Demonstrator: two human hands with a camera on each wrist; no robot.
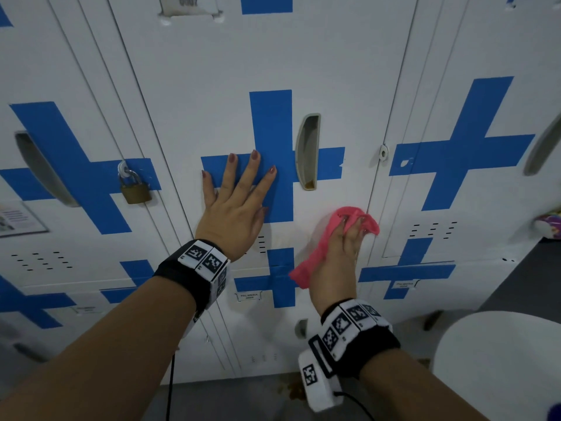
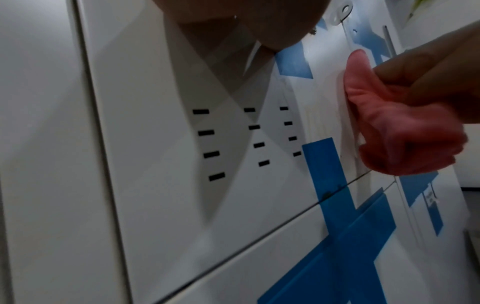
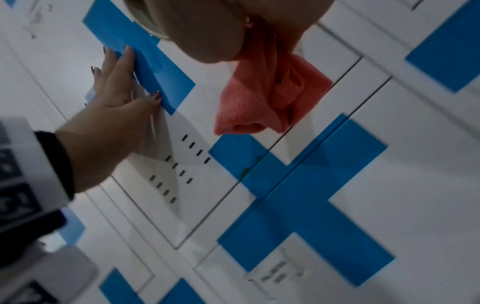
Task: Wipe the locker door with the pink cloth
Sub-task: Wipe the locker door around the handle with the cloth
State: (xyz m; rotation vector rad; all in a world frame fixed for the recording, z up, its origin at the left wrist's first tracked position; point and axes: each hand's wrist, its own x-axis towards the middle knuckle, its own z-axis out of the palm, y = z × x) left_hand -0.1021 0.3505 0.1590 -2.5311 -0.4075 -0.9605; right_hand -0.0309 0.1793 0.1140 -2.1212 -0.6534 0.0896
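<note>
Right hand [image 1: 341, 256] had its fingers curled round the pink cloth [image 1: 314, 253], pressing the bunched top of it against the locker door [image 1: 212, 86] low on the right side, below the grey recessed handle [image 1: 308, 151]; the loose tail hung down past the wrist. Cloth was coral-pink, ribbed knit, crumpled into folds. Left hand [image 1: 235, 205] lay flat, fingers straight and spread, on the same door, over the blue tape cross [image 1: 270, 126], dark nail polish, holding nothing. Both wrists wore black bands with white blocks printed with black square codes. Door was white metal with vent slots [image 2: 246, 139] at the bottom. Tag at top of door read roughly "0007", blurred. Small label [image 1: 249, 296] on the door below read "PALMERA" plus an unreadable line. Brass padlock [image 1: 135, 188] hung on the locker to the left; a paper notice [image 1: 18, 218] further left was unreadable.
</note>
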